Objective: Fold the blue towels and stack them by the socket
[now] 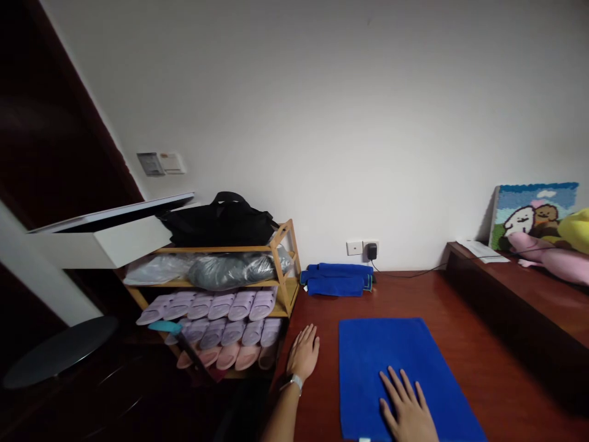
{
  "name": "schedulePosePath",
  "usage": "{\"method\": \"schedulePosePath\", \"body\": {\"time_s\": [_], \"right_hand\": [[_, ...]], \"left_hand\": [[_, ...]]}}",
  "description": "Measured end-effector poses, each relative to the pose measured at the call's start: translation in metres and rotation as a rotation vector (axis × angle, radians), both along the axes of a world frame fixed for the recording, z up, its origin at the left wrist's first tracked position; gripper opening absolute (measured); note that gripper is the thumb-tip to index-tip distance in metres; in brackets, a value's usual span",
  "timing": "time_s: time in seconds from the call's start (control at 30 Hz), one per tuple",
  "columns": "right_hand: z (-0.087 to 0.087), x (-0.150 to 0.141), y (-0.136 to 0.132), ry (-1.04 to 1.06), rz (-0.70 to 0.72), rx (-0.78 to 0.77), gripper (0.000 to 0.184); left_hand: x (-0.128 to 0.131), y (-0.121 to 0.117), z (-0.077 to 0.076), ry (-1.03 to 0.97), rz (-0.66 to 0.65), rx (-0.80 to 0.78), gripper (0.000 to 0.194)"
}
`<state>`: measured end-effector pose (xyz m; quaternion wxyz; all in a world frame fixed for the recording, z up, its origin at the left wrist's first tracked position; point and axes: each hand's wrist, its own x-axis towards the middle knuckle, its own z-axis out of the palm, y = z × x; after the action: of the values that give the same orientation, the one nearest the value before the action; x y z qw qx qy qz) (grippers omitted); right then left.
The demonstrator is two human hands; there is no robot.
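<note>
A blue towel lies spread flat on the reddish-brown wooden table. My right hand rests on the towel's lower right part, palm down, with its fingers spread. To the left of the towel, my left hand lies flat on the bare wood near the table's left edge, fingers stretched out and holding nothing. A watch or bracelet circles that wrist. Farther back, against the wall, sit several rolled or folded blue towels.
Left of the table stands a wooden rack with rows of slippers, plastic-wrapped items and a black bag. A charger trails a cable along the back. At right, a raised ledge holds a pink plush toy and a picture.
</note>
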<state>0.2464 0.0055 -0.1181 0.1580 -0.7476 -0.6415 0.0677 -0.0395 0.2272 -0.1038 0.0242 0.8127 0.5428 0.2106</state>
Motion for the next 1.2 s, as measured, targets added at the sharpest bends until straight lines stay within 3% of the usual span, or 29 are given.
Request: {"method": "schedulePosePath", "body": {"time_s": [0.2, 0.3, 0.47, 0.63, 0.97, 1.2], "right_hand": [[0.005, 0.111, 0.003, -0.063, -0.039, -0.007, 0.061], [0.006, 0.144, 0.005, -0.099, -0.064, -0.029, 0.061], [-0.018, 0.134, -0.009, -0.2, -0.18, 0.103, 0.063], [-0.035, 0.123, -0.007, -0.234, -0.229, 0.084, 0.066], [0.005, 0.195, 0.081, -0.164, -0.249, -0.137, 0.067], [0.006, 0.244, 0.14, -0.187, -0.263, -0.213, 0.067]], "left_hand": [[0.001, 0.0, 0.002, 0.02, 0.003, -0.016, 0.052], [0.0, 0.0, 0.002, 0.023, 0.004, -0.019, 0.052], [-0.001, 0.003, 0.0, 0.028, 0.003, -0.028, 0.052], [-0.001, 0.004, -0.002, 0.017, 0.0, -0.03, 0.052], [-0.001, 0.001, 0.003, 0.002, 0.013, -0.048, 0.052], [-0.004, 0.0, 0.001, 0.003, 0.019, -0.071, 0.053]]}}
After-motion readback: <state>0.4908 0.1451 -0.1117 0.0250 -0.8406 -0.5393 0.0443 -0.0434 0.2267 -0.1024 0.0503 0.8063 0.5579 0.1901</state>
